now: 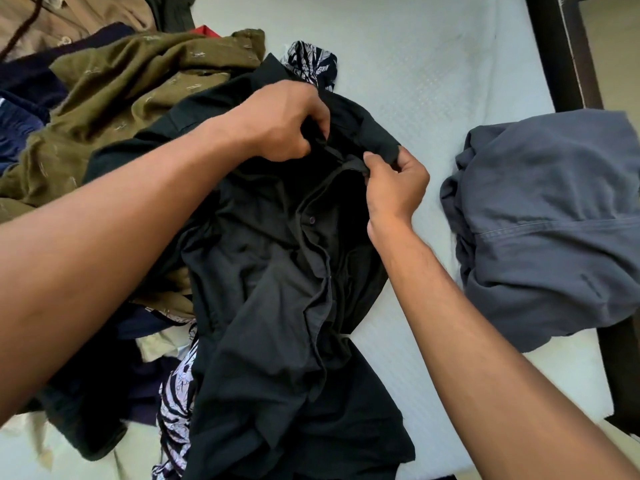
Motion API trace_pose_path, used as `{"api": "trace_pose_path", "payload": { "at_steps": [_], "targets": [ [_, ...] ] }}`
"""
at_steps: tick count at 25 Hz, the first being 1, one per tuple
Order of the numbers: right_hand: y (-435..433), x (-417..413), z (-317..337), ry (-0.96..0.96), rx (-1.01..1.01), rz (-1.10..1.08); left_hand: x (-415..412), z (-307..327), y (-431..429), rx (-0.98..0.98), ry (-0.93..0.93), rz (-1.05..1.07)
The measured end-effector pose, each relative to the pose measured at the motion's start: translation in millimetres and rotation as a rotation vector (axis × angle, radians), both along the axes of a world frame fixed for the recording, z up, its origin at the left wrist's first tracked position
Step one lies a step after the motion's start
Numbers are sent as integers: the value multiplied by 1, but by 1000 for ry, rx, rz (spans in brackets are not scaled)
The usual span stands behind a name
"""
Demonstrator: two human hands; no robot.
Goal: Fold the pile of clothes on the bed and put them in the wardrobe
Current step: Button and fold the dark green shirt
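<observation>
The black shirt (277, 306) runs off the lower edge and covers most of the black-and-white patterned garment (175, 403). The left hand (280, 123) has its fingertips hidden in the collar fold. The grey garment (547, 216) is cut by the right edge, the tan garment (69, 15) by the top.

No legible text, labels, brands or numbers anywhere: checked the clothes (145, 95), the bed (433, 64). None readable.

Soft, even daylight; the black cotton shirt (277, 278) swallows detail, and my view bends at its edges.
</observation>
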State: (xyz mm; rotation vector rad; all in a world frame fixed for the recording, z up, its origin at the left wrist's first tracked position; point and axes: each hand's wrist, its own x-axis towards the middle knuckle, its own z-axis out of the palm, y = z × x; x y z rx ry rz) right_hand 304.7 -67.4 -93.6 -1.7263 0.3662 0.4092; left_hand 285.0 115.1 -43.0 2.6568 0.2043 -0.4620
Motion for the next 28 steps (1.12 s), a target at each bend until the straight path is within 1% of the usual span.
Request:
{"api": "trace_pose_path", "payload": {
  "at_steps": [2,4,7,8,9,11,13,15,17,19,21,22,23,25,28],
  "targets": [
    [1,1,1,-70,-42,30,-6,6,7,-50,-149,92],
    [11,6,5,-178,-83,113,-12,11,12,-75,-223,150],
    [24,15,15,-320,-29,445,-19,18,14,-97,-388,263],
    [24,18,17,-359,-25,524,-22,18,13,-122,-426,313],
    [21,24,17,-401,-30,552,-25,18,12,-154,-440,354],
    [11,36,16,-472,-33,541,-32,12,6,-187,-409,352],
    [-3,50,16,-591,-110,587,-35,6,-2,-124,-375,251],
    [-13,62,15,-711,-257,759,-31,9,-5,-31,-330,156],
    [-10,79,14,-783,-379,1016,-20,14,0,81,-207,26],
    [2,95,16,-778,-453,1260,-8,16,4,193,-19,-117],
    [16,106,25,-717,-484,1410,3,12,6,327,145,-210],
    [22,109,30,-657,-483,1449,7,9,5,369,201,-231],
    [25,112,33,-607,-463,1460,10,8,5,384,237,-236],
    [27,120,40,-530,-377,1455,13,8,5,360,239,-217],
    [17,135,49,-225,-192,1488,5,13,12,294,245,-220]
  ]
}}
